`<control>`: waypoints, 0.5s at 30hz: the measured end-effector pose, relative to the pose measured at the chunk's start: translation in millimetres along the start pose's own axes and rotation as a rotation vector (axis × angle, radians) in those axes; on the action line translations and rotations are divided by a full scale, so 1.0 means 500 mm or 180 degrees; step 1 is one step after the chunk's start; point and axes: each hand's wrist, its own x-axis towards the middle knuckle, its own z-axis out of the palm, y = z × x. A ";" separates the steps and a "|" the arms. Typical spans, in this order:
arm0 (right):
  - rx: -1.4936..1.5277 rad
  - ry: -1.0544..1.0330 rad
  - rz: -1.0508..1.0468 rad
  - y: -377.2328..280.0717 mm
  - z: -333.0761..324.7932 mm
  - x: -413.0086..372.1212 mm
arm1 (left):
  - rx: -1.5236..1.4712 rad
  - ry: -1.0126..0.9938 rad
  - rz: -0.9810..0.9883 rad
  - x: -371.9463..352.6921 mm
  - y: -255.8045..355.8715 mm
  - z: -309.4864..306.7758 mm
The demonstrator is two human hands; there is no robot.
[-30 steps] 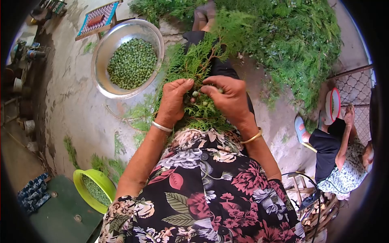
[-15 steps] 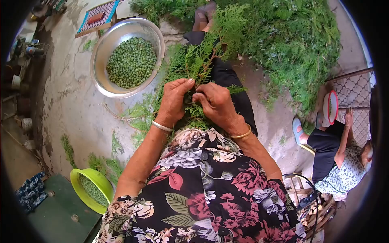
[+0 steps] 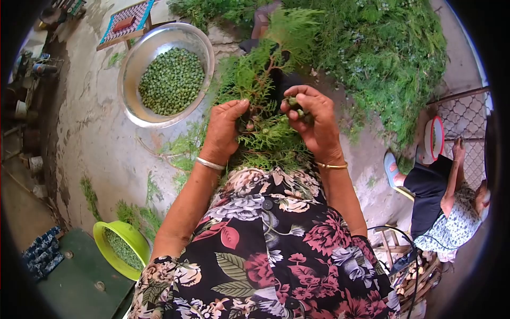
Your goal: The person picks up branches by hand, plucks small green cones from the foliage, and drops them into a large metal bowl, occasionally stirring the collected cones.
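Our left hand (image 3: 226, 130) clasps the branch (image 3: 264, 77). Our right hand (image 3: 314, 122) pinches small seeds (image 3: 294, 101), a bowl (image 3: 130, 91) at ten o'clock.

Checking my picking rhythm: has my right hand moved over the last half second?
Yes. The right hand, holding small green cones, has shifted up and rightward across the branch, farther from the metal bowl.

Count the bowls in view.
3: a metal bowl upper left, a green bowl lower left, a red-rimmed bowl beside the other person at right. More may hide under the branches.
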 end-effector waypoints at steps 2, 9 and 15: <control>-0.0082 -0.0035 -0.0109 -0.007 -0.006 -0.010 | 0.0013 0.0058 -0.0035 0.004 0.000 -0.002; -0.1801 -0.0348 -0.0668 -0.020 0.020 -0.073 | -0.0380 0.0150 0.0007 0.015 -0.004 -0.020; -0.3172 -0.0303 -0.1790 0.071 0.014 -0.052 | -0.0456 -0.0002 0.0040 0.015 -0.005 -0.024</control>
